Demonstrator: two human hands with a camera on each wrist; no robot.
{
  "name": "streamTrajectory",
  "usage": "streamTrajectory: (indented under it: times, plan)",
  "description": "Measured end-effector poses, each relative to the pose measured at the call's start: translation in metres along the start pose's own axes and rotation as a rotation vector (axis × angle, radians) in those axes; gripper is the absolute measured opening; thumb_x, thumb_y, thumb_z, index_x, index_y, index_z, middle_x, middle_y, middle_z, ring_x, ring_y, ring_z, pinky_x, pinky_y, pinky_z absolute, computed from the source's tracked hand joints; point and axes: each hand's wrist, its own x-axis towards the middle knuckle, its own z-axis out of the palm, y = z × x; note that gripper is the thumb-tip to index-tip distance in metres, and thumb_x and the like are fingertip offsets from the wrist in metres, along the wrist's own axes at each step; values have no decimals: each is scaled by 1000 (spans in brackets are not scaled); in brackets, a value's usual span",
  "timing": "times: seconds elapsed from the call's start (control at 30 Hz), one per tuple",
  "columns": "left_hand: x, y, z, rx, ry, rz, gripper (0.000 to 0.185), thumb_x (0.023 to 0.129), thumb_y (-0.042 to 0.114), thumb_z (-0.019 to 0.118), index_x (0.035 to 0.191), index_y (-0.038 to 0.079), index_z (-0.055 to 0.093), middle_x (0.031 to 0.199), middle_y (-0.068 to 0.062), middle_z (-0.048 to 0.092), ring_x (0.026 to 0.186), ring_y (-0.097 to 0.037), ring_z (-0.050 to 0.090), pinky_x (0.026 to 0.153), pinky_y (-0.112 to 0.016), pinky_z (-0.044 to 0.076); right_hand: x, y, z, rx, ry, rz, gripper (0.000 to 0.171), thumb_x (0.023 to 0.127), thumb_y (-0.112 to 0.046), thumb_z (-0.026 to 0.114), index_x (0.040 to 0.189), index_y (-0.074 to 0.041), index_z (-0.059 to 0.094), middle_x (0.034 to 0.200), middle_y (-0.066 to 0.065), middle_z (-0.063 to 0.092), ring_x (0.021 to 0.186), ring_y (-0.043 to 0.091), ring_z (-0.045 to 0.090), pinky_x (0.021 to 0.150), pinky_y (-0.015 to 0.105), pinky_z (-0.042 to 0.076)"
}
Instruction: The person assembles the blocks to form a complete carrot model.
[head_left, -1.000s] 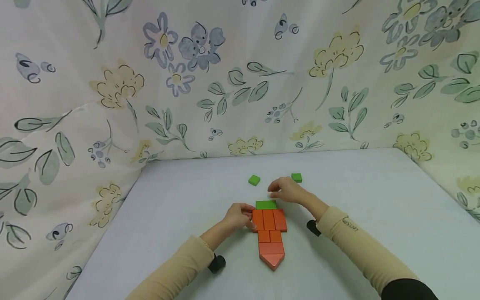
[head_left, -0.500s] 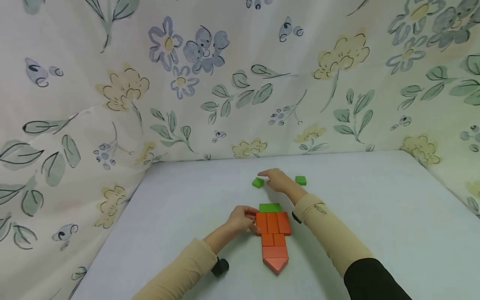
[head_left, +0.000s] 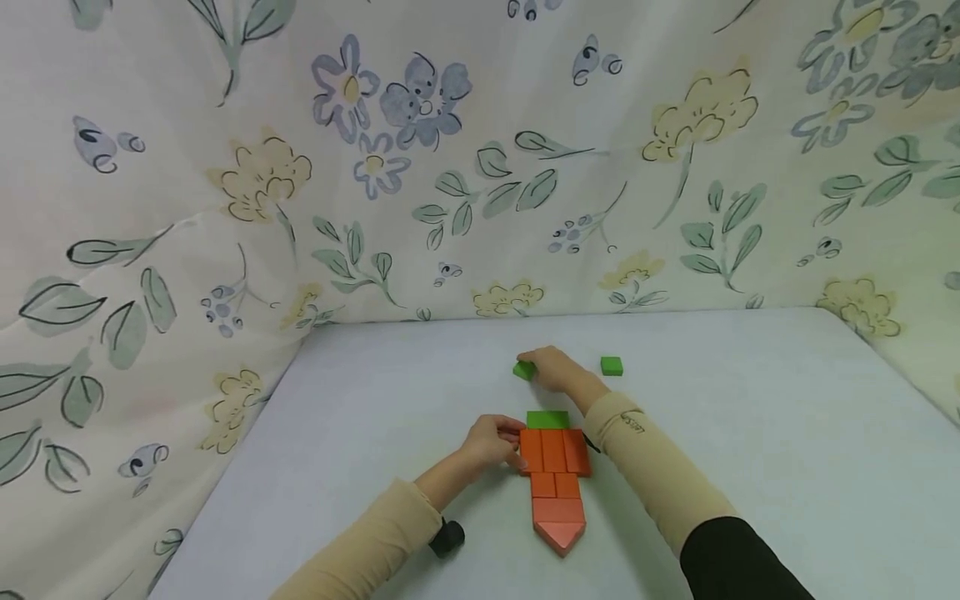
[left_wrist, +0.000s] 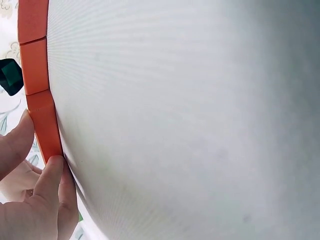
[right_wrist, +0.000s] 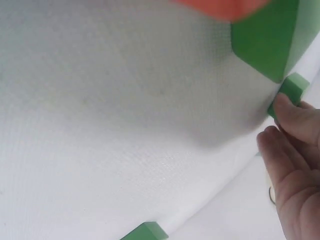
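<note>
A flat figure of wooden blocks lies on the white table. Its upper row holds upright orange blocks (head_left: 553, 451), with a green rectangular block (head_left: 547, 419) along their top. My left hand (head_left: 491, 442) rests at the figure's left side. In the left wrist view, its thumb and fingertips touch an orange block (left_wrist: 45, 127), fingers fairly straight. Farther back, my right hand (head_left: 555, 369) has finger and thumb on a small green block (head_left: 523, 370). In the right wrist view the thumb presses on that block (right_wrist: 289, 95), and the other fingers are partly hidden.
Another small green block (head_left: 611, 366) lies right of my right hand. Below the orange row are smaller orange blocks (head_left: 555, 485), a pinkish-red block (head_left: 557, 509) and a triangular block (head_left: 560, 536). A flowered cloth (head_left: 480, 167) hangs behind the white table (head_left: 390, 375).
My right hand has moved back and left from beside the green rectangular block to the small green block and now pinches it. My left hand stays at the orange blocks.
</note>
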Motion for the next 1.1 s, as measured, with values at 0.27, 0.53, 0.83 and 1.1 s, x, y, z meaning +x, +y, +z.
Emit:
streamTrajectory:
  times: [0.27, 0.53, 0.83, 1.1]
  plan:
    - [0, 0, 2, 6, -2, 9, 48, 67, -21, 76, 112, -9, 64, 94, -10, 64, 85, -17, 59, 77, -30, 54, -6, 6, 0, -2, 73, -74, 33, 82, 16, 58, 111, 3, 67, 110, 17, 66, 105, 32, 59, 96, 45, 46]
    - [-1, 3, 2, 17, -1, -15, 48, 67, -21, 75, 112, -8, 64, 94, -9, 64, 85, -17, 58, 76, -29, 54, -18, 6, -8, 71, 14, -162, 26, 82, 10, 69, 108, 6, 68, 107, 16, 68, 96, 28, 64, 85, 37, 53]
    - [0, 4, 1, 7, 1, -18, 48, 67, -20, 75, 112, -8, 64, 95, -11, 64, 86, -18, 58, 75, -29, 54, -28, 0, -10, 119, -54, -195, 24, 82, 9, 70, 106, 5, 70, 104, 14, 69, 92, 24, 66, 83, 33, 54]
    - [-1, 4, 2, 21, -2, -8, 48, 67, -20, 75, 112, -9, 64, 96, -11, 64, 88, -19, 59, 78, -31, 54, -31, -3, -10, 120, -116, -183, 23, 83, 9, 67, 105, 3, 72, 101, 11, 70, 90, 21, 67, 82, 33, 55]
